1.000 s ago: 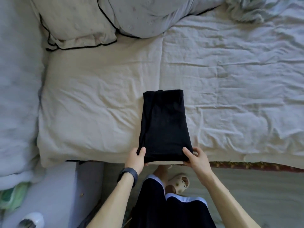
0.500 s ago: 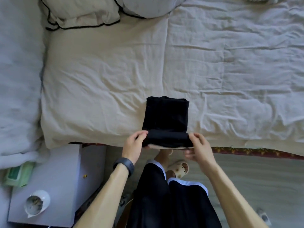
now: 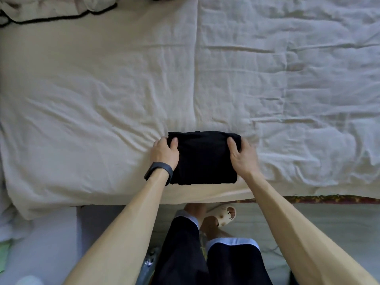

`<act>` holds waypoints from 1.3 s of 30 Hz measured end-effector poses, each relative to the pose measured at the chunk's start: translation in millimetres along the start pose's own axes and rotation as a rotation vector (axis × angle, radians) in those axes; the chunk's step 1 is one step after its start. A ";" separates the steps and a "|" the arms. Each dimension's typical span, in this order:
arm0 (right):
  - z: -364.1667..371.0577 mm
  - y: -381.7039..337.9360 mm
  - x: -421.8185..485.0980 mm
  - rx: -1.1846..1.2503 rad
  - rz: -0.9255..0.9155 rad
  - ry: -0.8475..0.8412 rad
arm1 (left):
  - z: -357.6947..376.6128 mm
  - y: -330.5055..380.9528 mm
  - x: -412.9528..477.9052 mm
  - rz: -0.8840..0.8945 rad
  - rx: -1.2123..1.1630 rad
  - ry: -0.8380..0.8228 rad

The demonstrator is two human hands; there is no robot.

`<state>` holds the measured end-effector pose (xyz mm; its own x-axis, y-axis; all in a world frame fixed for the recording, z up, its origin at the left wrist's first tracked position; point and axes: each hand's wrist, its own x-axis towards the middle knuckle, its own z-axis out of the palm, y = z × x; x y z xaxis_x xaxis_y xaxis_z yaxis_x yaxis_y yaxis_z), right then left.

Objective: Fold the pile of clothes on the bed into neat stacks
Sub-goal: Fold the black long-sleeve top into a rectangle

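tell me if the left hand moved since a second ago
Yes. The left hand moved off the near edge of the bed, farther onto it, folding the black garment in half.

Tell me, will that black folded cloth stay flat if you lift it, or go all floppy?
Probably floppy: the black folded cloth is soft fabric in layers, so lifted by one corner it would likely droop and unfold. Both the left hand and right hand grip its far corners, which should keep it together. It looks small and flat, so probably light.
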<state>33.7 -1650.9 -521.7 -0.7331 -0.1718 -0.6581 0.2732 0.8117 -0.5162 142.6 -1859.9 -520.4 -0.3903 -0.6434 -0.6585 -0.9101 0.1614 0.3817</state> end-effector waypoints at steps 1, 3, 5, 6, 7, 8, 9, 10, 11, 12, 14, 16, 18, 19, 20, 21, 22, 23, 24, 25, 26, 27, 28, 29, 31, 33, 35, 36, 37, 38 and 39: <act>2.8 -0.4 5.9 -0.014 0.023 0.007 | 3.7 -0.3 3.6 -0.036 -0.024 0.014; 4.1 -4.9 14.1 -0.042 0.068 0.034 | 5.2 1.5 7.0 -0.096 -0.099 0.026; 0.5 -7.3 16.3 -0.017 0.122 0.044 | -0.5 4.1 5.1 -0.157 -0.214 0.007; -2.1 -7.2 14.7 0.028 0.152 0.036 | -4.6 4.1 2.1 -0.180 -0.269 -0.026; -5.2 -6.9 11.8 0.089 0.176 0.018 | -9.4 3.4 -1.3 -0.196 -0.324 -0.083; -8.5 -5.6 8.8 0.159 0.196 -0.016 | -13.8 1.2 -4.4 -0.208 -0.396 -0.156; -11.3 -3.4 6.1 0.232 0.215 -0.063 | -17.5 -3.1 -6.9 -0.220 -0.480 -0.237; -13.7 0.0 3.6 0.311 0.232 -0.117 | -19.7 -9.3 -8.5 -0.225 -0.557 -0.317; -15.6 4.6 1.8 0.392 0.241 -0.177 | -21.0 -16.0 -9.6 -0.222 -0.615 -0.384; -17.2 9.6 0.9 0.468 0.241 -0.240 | -21.0 -22.1 -9.4 -0.215 -0.648 -0.430; -19.4 16.2 -1.1 0.576 0.207 -0.344 | -18.1 -29.4 -8.0 -0.191 -0.680 -0.464; -18.6 19.1 -2.2 0.625 0.160 -0.373 | -12.7 -30.6 -7.1 -0.157 -0.718 -0.459; -17.9 18.3 -5.4 0.661 0.125 -0.358 | -8.9 -27.1 -10.6 -0.147 -0.771 -0.422; -18.7 17.0 -7.6 0.664 0.108 -0.346 | -8.1 -25.5 -13.5 -0.144 -0.792 -0.403; -21.5 14.6 -10.8 0.659 0.093 -0.332 | -9.0 -23.5 -17.5 -0.140 -0.808 -0.390; -26.4 11.3 -15.0 0.655 0.077 -0.312 | -11.9 -20.0 -23.2 -0.131 -0.816 -0.378; -33.9 7.2 -20.7 0.657 0.057 -0.288 | -16.0 -14.9 -30.1 -0.113 -0.814 -0.366; -44.5 2.3 -27.8 0.661 0.029 -0.263 | -21.2 -7.7 -38.0 -0.089 -0.809 -0.358; -57.8 -2.7 -36.6 0.663 -0.003 -0.243 | -26.8 2.0 -47.9 -0.064 -0.806 -0.355; -74.1 -7.8 -48.1 0.667 -0.034 -0.222 | -33.3 14.1 -60.7 -0.032 -0.808 -0.362; -94.0 -13.5 -61.5 0.675 -0.063 -0.201 | -41.1 30.0 -75.3 0.008 -0.814 -0.378; -115.5 -20.0 -75.7 0.686 -0.089 -0.183 | -50.1 47.8 -90.6 0.050 -0.817 -0.399; -139.8 -26.2 -91.5 0.697 -0.121 -0.167 | -60.0 68.7 -108.2 0.095 -0.817 -0.422; -165.6 -31.6 -108.0 0.705 -0.153 -0.150 | -69.4 90.8 -126.5 0.143 -0.812 -0.447; -219.4 -42.0 -144.4 0.712 -0.213 -0.092 | -85.3 140.6 -167.6 0.269 -0.787 -0.489; -269.2 -50.4 -180.2 0.710 -0.277 0.036 | -95.1 192.8 -211.5 0.433 -0.723 -0.409; -315.7 -57.2 -211.6 0.676 -0.370 0.252 | -96.3 247.7 -257.0 0.604 -0.641 -0.243; -330.0 -60.3 -221.4 0.649 -0.405 0.367 | -95.3 267.5 -275.2 0.674 -0.601 -0.157; -357.0 -60.8 -239.1 0.633 -0.444 0.500 | -93.9 296.9 -304.1 0.768 -0.568 -0.085; -376.4 -61.0 -253.2 0.612 -0.463 0.603 | -92.4 318.1 -328.2 0.846 -0.532 -0.018; -395.9 -61.9 -266.0 0.588 -0.478 0.706 | -91.5 339.2 -350.2 0.922 -0.510 0.045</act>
<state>-34.8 -1434.5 -97.6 -0.9915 0.1161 0.0591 -0.0201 0.3119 -0.9499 -16.7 -1648.2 -101.0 -0.8864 -0.4606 0.0464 -0.0927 0.2749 0.9570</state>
